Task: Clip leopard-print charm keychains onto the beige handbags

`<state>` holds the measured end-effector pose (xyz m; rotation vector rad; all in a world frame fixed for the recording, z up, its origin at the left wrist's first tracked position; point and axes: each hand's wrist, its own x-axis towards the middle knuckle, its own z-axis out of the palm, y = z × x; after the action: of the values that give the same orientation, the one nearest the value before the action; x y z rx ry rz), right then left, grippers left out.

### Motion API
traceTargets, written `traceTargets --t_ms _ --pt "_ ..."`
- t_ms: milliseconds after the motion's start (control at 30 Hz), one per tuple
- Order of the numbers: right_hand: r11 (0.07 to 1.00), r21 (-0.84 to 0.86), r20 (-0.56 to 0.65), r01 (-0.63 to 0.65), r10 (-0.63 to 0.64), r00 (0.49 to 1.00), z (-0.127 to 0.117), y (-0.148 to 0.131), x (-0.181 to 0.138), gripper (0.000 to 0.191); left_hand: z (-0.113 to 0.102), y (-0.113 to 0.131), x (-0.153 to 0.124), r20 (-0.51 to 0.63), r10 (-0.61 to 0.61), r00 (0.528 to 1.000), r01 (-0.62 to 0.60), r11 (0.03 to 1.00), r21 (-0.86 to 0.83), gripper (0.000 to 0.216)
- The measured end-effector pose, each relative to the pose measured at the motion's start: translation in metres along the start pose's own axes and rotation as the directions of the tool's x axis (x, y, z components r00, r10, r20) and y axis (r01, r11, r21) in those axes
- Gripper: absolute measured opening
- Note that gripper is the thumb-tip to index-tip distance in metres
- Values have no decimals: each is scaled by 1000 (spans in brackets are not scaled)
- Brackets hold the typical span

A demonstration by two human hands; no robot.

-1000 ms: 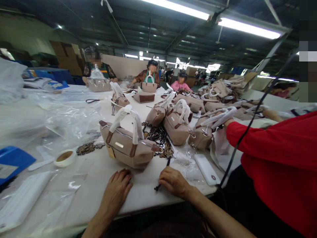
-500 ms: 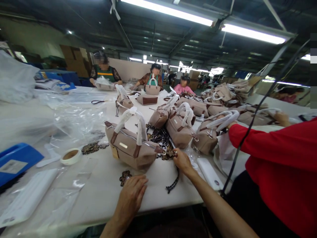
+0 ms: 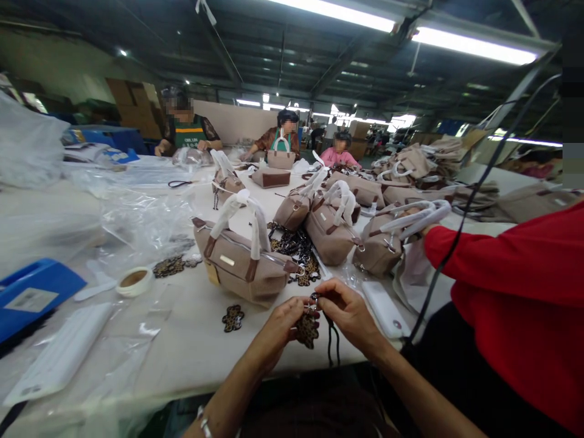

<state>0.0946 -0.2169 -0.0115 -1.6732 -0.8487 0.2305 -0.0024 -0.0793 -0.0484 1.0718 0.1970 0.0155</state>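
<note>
1. A tape roll (image 3: 137,291) is positioned left of the handbag (image 3: 244,272).
2. A loose charm (image 3: 233,318) is laid flat, just in front of the handbag.
3. A spotted charm (image 3: 307,333) is held by the fingers of the left hand (image 3: 277,331), front-right of the handbag.
4. Its top fittings (image 3: 314,298) are pinched by the fingers of the right hand (image 3: 353,313).

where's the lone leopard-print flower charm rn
In the head view, the leopard-print flower charm lies on the table, left of the left hand, just in front of the nearest beige handbag.
</note>
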Motion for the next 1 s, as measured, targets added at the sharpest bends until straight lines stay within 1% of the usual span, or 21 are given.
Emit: traceTargets --t_ms 67,100,167,267,333,400,467,567,667,800,900,933,1000 --pt "994 84 33 -65 63 997 3 -1 1 15 2 3 -7 37 3 999 -1 999 -42 45" --pt "992 102 44 -69 65 997 4 0 2 17 2 4 -11 37 5 999 -3 999 -54 44" --pt "996 83 64 -18 12 998 4 2 3 20 1 6 -16 8 21 1000 -21 999 -49 42" --pt "993 -2 131 120 -119 984 1 2 4 21 -2 10 -20 -47 44 998 -45 999 -22 40" --pt "990 -20 204 139 -132 970 -1 -1 3 21 -3 14 -22 -57 61 996 -61 998 -2 39" --pt "995 -8 261 102 -96 961 -4 -6 3 21 -3 18 -23 -69 78 994 -78 997 9 37" --pt "998 3 283 61 -60 957 -5 -10 2 21 -1 21 -24 -88 79 993 -79 997 5 36" --pt "999 2 272 32 -32 962 -4 -12 1 21 1 24 -25 -112 67 991 -68 998 -7 34" --pt "1000 19 254 2 -7 967 -3 -9 1 20 2 24 -25 -113 61 992 -63 998 -13 33" --pt "994 95 248 -59 34 968 -2 -3 1 17 2 24 -25 -110 58 992 -59 998 -4 34" --pt "964 208 252 -164 109 961 -1 -2 2 16 -1 26 -27 -98 120 988 -113 991 73 40" --pt "947 248 257 -205 140 956 -1 -2 2 17 -3 27 -27 -79 147 986 -136 983 126 41" --pt "908 320 263 -271 190 946 2 -3 2 22 -5 29 -28 -48 184 982 -166 952 256 34"
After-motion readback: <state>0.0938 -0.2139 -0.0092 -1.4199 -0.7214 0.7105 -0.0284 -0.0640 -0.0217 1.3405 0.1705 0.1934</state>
